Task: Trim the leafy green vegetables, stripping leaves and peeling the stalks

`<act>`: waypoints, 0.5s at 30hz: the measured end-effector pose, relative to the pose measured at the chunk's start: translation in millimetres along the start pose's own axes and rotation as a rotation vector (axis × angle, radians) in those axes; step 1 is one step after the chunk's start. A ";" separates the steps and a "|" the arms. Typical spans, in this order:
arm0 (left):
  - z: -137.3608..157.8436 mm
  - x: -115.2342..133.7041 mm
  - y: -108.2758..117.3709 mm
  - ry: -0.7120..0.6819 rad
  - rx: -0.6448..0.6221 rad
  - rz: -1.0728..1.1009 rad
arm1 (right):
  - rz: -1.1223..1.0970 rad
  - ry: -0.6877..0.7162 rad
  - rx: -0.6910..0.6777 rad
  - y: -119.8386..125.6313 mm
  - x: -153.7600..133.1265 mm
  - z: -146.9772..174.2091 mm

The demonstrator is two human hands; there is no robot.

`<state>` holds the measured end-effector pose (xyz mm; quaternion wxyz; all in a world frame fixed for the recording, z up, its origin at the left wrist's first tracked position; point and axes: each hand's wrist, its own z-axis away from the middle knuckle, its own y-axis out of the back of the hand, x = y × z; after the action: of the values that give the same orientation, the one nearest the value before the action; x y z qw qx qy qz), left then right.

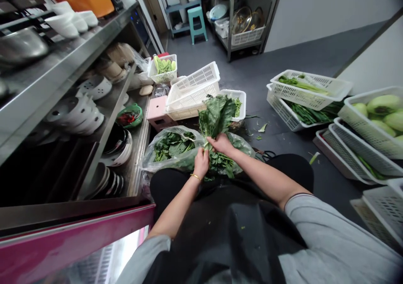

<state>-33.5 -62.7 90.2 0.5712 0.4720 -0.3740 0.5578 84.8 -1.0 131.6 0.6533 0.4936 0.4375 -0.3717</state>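
A bunch of dark leafy greens (217,111) is held upright before me, its leaves pointing away and its pale stems towards me. My right hand (222,144) is closed round the stems below the leaves. Lower and just to the left, my left hand (201,162) is closed at the stem ends; its fingertips are partly hidden. Beneath the hands lie more loose greens (220,163) on clear plastic. To the left, an open plastic bag (147,154) holds further dark leaves.
Beyond the bags, a white basket (192,90) leans by a pink stool (157,108). A metal shelf (63,72) with bowls runs along the left. Stacked vegetable crates (352,147) stand at the right. Leaf scraps (262,128) lie on the grey floor.
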 end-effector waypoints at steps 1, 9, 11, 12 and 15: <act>-3.9 2.7 0.2 0.085 -0.039 0.120 | 0.028 0.027 0.000 -4.6 0.1 9.7; -8.3 11.0 33.6 0.312 -0.494 0.692 | -0.343 -0.165 -0.172 -0.8 16.5 24.3; -0.6 9.0 30.0 0.301 -0.569 0.613 | -0.326 -0.135 -0.229 7.9 14.8 7.3; 1.9 8.1 25.6 0.276 -0.548 0.564 | -0.302 -0.117 -0.243 9.5 13.6 1.6; 1.0 6.1 8.8 0.215 -0.324 0.455 | -0.222 -0.104 -0.164 2.0 12.0 3.0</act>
<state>-41.5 -62.5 97.4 0.5354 0.2171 -0.4918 0.6514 91.4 -4.1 121.4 0.6680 0.3672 0.4839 -0.4299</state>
